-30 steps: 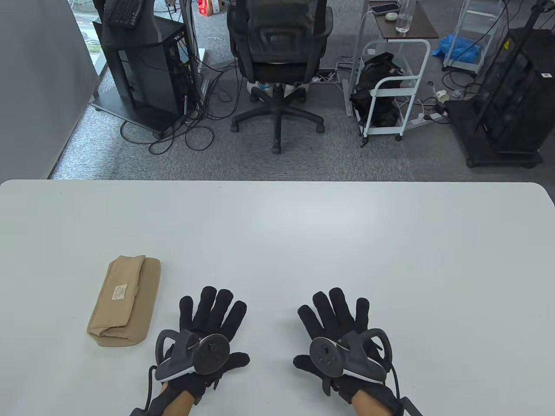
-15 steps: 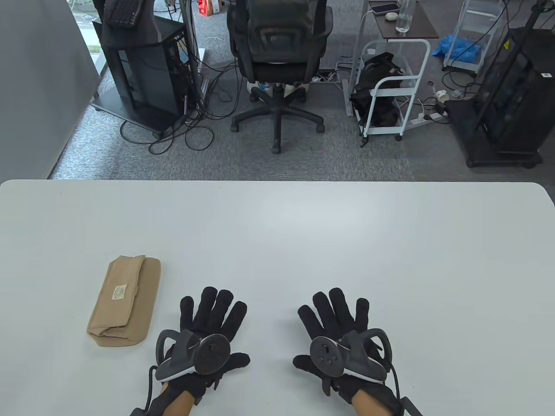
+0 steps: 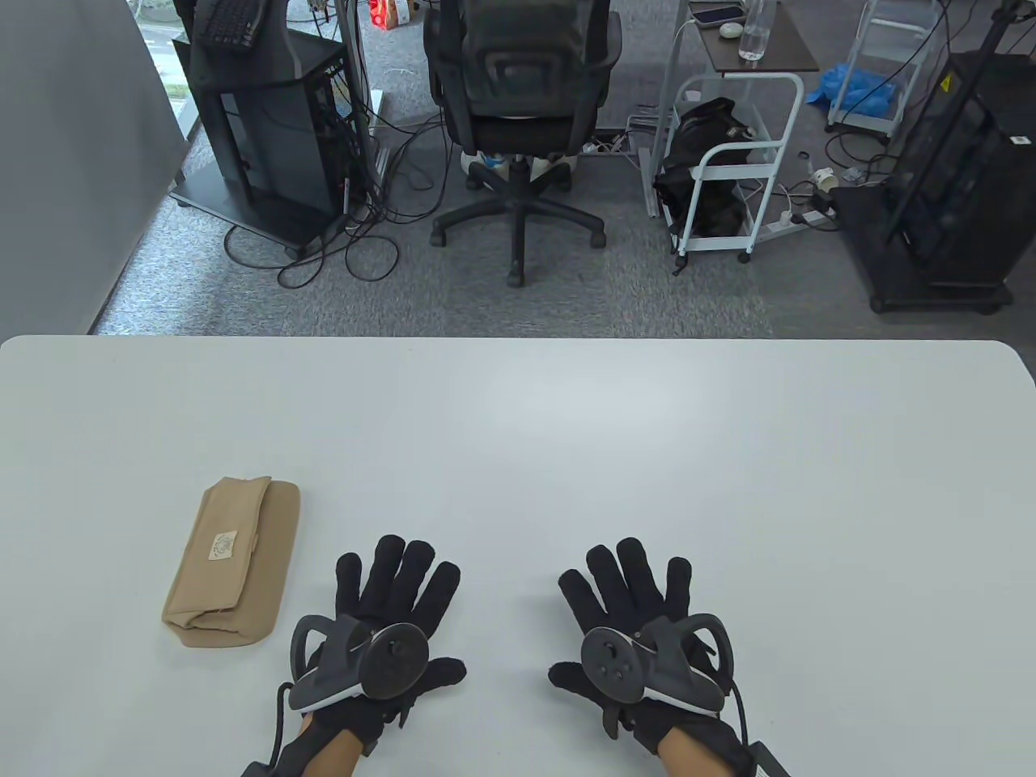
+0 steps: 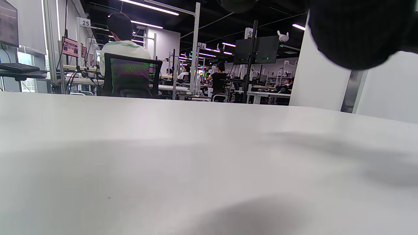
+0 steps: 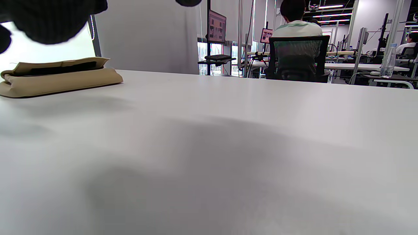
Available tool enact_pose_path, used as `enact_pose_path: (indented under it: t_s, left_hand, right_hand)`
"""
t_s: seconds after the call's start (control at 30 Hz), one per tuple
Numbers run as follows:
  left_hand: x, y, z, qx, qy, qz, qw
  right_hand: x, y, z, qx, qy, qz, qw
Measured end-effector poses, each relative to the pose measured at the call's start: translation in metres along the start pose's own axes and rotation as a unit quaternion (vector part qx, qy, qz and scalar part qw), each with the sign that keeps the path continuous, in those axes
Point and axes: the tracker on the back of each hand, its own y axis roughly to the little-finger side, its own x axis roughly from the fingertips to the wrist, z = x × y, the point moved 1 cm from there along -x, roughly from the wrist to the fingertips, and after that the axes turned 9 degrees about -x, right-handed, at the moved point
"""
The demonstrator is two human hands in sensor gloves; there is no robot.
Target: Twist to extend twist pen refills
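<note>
A tan fabric pen pouch (image 3: 233, 560) lies closed on the white table (image 3: 518, 421), left of both hands; it also shows in the right wrist view (image 5: 58, 80). No pen is in sight. My left hand (image 3: 396, 587) rests flat on the table, palm down, fingers spread and empty, just right of the pouch. My right hand (image 3: 627, 587) rests flat the same way, fingers spread and empty, about a hand's width to the right of the left one. Only a gloved fingertip shows at the top of the left wrist view (image 4: 359, 32).
The table's far edge runs across the middle of the table view. Beyond it on the floor stand an office chair (image 3: 518, 121), a computer stand (image 3: 267, 137) and a white cart (image 3: 728, 162).
</note>
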Motion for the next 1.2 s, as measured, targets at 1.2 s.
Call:
enact_pose_path:
  t_s: [1.2]
  left_hand:
    - [0.012,0.234,0.000,0.076,0.179,-0.413,0.890]
  right_hand:
    - [0.002,0.004,0.006,-0.010,0.002,-0.014,1.000]
